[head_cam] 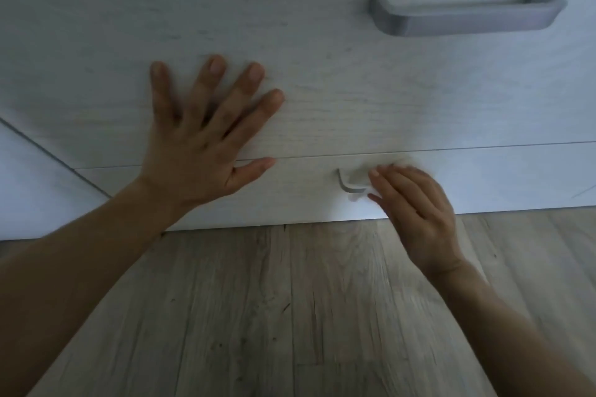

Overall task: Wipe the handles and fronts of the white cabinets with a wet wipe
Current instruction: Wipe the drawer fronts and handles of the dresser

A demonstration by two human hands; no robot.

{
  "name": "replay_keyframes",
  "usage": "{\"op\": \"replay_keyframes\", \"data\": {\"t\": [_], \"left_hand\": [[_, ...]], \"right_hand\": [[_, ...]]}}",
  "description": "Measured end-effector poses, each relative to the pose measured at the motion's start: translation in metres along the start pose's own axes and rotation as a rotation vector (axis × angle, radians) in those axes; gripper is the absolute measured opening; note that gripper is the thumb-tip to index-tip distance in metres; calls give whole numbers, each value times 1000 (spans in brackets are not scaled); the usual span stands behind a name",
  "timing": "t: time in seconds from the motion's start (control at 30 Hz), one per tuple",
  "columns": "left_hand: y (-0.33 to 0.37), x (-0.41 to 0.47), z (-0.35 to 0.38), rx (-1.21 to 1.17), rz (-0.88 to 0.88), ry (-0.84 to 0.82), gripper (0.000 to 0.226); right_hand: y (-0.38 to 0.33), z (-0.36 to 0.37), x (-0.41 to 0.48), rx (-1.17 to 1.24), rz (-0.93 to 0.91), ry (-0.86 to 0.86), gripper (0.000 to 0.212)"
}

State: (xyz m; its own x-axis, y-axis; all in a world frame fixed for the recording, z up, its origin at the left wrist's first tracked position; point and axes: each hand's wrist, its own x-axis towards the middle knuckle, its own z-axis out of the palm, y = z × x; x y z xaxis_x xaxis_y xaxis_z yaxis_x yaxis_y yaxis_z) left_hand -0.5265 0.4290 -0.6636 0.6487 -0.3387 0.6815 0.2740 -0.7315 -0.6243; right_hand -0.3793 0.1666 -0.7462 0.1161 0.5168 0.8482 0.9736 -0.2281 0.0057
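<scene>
Right hand (416,213) wiped the lower handle (350,185) with the wipe (361,175); left hand (206,138) lay flat on the front.

The right grip was pressed together over the wipe, bunched on the handle's right part; only the handle's left end showed beside the fingertips. Just above the grip ran the seam (483,147) between the lower drawer (290,200) and upper drawer (322,74); just below, the cabinet's bottom edge met the floor (290,300). Up and right, well apart, the upper handle (464,18) stood free. The left grip was spread, thumb across the seam, with bare front between the hands.
</scene>
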Motion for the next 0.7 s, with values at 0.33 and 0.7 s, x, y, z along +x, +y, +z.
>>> {"op": "replay_keyframes", "data": {"t": [0.33,0.7], "left_hand": [[0,-1,2,26,-9,18,72],[1,-2,2,9,-18,3,71]], "right_hand": [[-46,18,15,64,609,326,13],[-44,30,10,-26,208,92,23]]}}
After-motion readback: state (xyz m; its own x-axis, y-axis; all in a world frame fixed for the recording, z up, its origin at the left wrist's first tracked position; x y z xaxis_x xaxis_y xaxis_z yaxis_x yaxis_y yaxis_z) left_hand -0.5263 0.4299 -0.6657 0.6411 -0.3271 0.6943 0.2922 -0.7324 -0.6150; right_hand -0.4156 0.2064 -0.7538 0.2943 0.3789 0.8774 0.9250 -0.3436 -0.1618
